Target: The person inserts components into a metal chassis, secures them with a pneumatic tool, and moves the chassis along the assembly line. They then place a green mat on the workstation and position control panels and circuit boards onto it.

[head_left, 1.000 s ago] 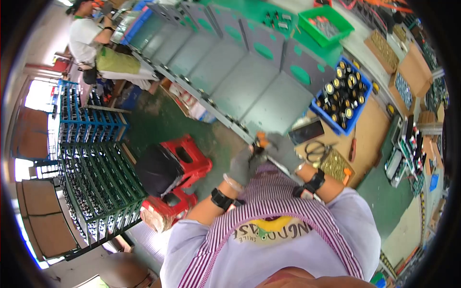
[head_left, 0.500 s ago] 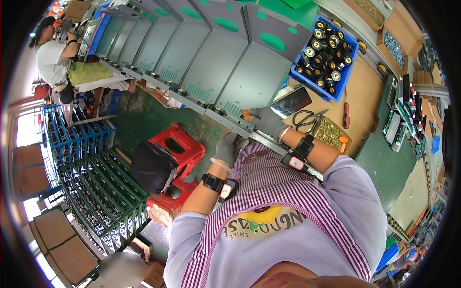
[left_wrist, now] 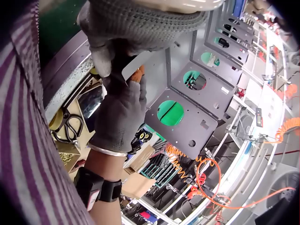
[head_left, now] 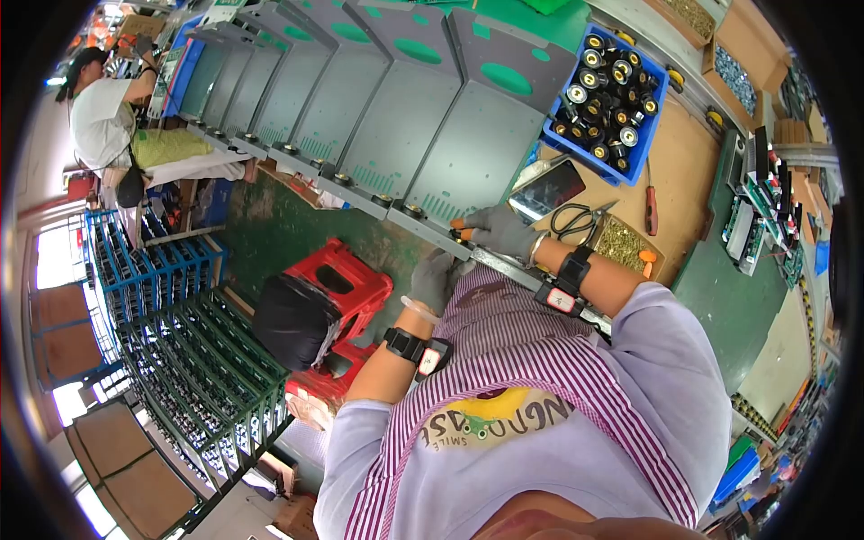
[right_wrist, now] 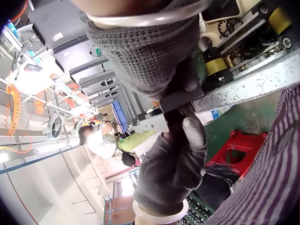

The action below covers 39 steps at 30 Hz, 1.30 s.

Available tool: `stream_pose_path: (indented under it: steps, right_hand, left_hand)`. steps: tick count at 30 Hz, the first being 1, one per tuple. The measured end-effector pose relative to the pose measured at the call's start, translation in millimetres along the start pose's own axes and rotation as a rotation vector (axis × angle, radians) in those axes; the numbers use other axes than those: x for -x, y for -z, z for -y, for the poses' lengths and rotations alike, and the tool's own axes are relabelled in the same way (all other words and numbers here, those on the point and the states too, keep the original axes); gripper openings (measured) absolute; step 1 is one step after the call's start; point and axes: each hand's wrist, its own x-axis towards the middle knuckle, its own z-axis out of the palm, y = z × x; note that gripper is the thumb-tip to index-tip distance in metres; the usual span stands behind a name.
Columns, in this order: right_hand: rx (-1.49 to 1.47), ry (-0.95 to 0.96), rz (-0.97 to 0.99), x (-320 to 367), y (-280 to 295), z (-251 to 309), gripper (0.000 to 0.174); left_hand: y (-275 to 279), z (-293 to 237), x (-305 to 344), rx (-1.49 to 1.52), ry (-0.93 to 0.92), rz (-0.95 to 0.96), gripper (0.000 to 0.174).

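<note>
Both hands wear grey gloves at the front rim of a long grey metal chassis [head_left: 409, 135]. My right hand [head_left: 506, 232] lies over the rim from above, an orange fingertip showing. My left hand [head_left: 434, 279] is below and in front of the rim, fingers curled upward. Between the hands, in the right wrist view, a black block-shaped part [right_wrist: 180, 102] is gripped from both sides; its kind I cannot tell. In the left wrist view, the right glove [left_wrist: 119, 112] reaches beside a metal flange. Round black parts with brass centres [head_left: 382, 196] sit along the rim.
Right of the chassis stand a blue bin [head_left: 664, 90] of black round parts, a phone [head_left: 549, 189], scissors [head_left: 576, 220], a screwdriver [head_left: 650, 211] and a box of brass pieces [head_left: 621, 241]. Red stools [head_left: 337, 279] and green racks [head_left: 193, 360] are left. Another person [head_left: 103, 126] works far left.
The hands, together over the apron a second ago, are now at the chassis rim, the right above it and the left below. The head view has shifted, bringing the bin and phone leftward.
</note>
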Motion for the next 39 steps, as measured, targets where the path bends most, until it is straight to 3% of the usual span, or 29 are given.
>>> stream_pose_path:
  steps: [1,4,10,12,14,16,19,22,32,35,39]
  right_hand:
    - [0.038,0.021,-0.007,0,-1,-1,0.036]
    - [-0.034,-0.079,0.068,3,10,14,0.037]
    - [-0.025,-0.082,0.083,-2,4,4,0.036]
    - [-0.084,-0.125,0.129,0,10,12,0.036]
    - [-0.083,-0.145,0.143,2,17,22,0.036]
    - [-0.019,-0.140,0.135,3,21,31,0.036]
    - [-0.104,-0.157,0.112,-7,12,23,0.038]
    - [-0.307,-0.346,0.161,-12,14,25,0.037]
    - [-0.310,-0.325,0.258,-19,23,27,0.040]
    - [-0.057,-0.220,0.265,-16,26,30,0.044]
    - [-0.055,-0.260,0.259,-15,24,32,0.045]
  left_hand:
    - [3,-11,-1,-0.257,-0.131,0.009,0.021]
    - [-6,-7,-3,0.892,0.468,-0.089,0.024]
    - [-5,11,-1,-0.009,0.047,0.034,0.024]
    - [0,21,-3,0.183,0.008,0.125,0.030]
    - [1,19,-4,0.616,0.184,0.096,0.032]
    - [2,-25,-8,1.284,0.584,-0.078,0.032]
    - [-2,12,-9,0.983,0.504,0.033,0.029]
    - [4,-25,-13,1.101,0.614,-0.068,0.030]
    - [4,-27,-11,1.090,0.629,-0.090,0.030]
    - [5,-24,-10,1.065,0.628,-0.077,0.030]
    - [1,-19,-10,1.063,0.626,-0.085,0.031]
